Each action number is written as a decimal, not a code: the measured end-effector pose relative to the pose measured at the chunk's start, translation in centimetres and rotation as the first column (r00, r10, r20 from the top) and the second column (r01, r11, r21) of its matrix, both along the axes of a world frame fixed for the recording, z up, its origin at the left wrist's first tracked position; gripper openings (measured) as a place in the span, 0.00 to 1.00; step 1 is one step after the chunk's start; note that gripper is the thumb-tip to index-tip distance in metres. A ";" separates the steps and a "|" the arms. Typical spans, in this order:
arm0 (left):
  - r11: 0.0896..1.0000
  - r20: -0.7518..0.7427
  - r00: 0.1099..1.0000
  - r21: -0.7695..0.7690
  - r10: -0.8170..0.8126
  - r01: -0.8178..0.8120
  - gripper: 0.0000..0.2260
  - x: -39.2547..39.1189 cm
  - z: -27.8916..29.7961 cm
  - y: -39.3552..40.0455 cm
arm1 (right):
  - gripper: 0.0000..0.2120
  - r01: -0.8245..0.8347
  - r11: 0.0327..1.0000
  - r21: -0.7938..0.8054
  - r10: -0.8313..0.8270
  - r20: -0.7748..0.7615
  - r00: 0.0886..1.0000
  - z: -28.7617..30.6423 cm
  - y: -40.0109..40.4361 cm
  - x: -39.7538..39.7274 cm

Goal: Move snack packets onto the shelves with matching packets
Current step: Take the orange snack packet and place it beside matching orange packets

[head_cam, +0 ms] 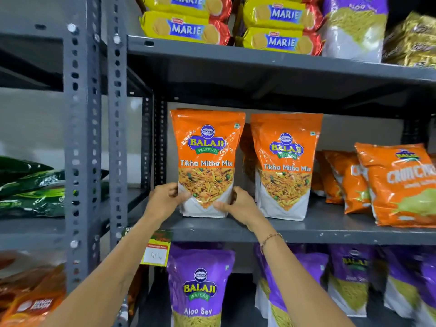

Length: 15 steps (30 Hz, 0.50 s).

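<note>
An orange Tikha Mitha Mix packet (206,159) stands upright at the left end of the middle grey shelf (306,228). My left hand (165,200) grips its lower left edge and my right hand (238,204) grips its lower right edge. Right beside it stands a matching Tikha Mitha Mix packet (284,166), with more orange packets partly hidden behind the two.
Orange Crunchex packets (398,182) lean at the shelf's right. Purple Aloo Sev packets (200,286) fill the shelf below, by a price tag (157,252). Yellow Marie biscuit packs (186,28) lie above. Green packets (30,190) sit on the left rack, past the perforated uprights (116,138).
</note>
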<state>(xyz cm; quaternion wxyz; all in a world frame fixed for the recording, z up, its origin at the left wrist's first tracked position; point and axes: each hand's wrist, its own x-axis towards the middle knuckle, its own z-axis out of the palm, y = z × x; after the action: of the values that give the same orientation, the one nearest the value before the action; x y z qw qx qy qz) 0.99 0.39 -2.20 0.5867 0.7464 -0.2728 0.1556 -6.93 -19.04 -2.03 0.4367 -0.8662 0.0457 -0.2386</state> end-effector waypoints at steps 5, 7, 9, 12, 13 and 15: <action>0.996 0.015 0.999 0.079 0.029 -0.030 0.10 -1.1 -0.2 0.3 | 0.45 -0.016 1.000 -0.004 0.015 -0.032 0.999 0.1 0.4 -0.3; 0.994 0.006 0.999 0.108 0.033 -0.033 0.08 -1.4 0.0 0.5 | 0.45 -0.020 1.000 0.004 0.020 -0.051 0.998 0.3 0.4 -0.6; 0.987 0.011 0.999 0.154 0.045 -0.046 0.06 -1.7 0.2 0.6 | 0.44 -0.017 1.000 -0.005 0.017 -0.064 0.998 0.4 0.6 -0.9; 0.972 0.013 0.996 0.215 0.094 -0.094 0.07 -1.6 0.5 0.6 | 0.39 0.006 0.998 -0.059 -0.011 -0.083 0.996 0.6 0.8 -1.3; 0.962 0.025 0.990 0.235 0.137 -0.139 0.11 -1.9 0.7 0.5 | 0.37 0.022 0.995 -0.095 -0.029 -0.078 0.997 0.6 0.8 -1.6; 0.946 0.071 0.963 0.180 0.261 -0.270 0.20 -2.6 0.9 0.0 | 0.34 0.052 0.991 -0.122 -0.053 -0.004 0.999 0.8 0.7 -2.1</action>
<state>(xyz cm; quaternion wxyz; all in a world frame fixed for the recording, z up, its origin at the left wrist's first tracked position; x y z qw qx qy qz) -1.61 0.42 -1.25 0.4809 0.8244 -0.1970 0.2241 -9.07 -18.31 -1.21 0.3765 -0.8905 0.0552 -0.2493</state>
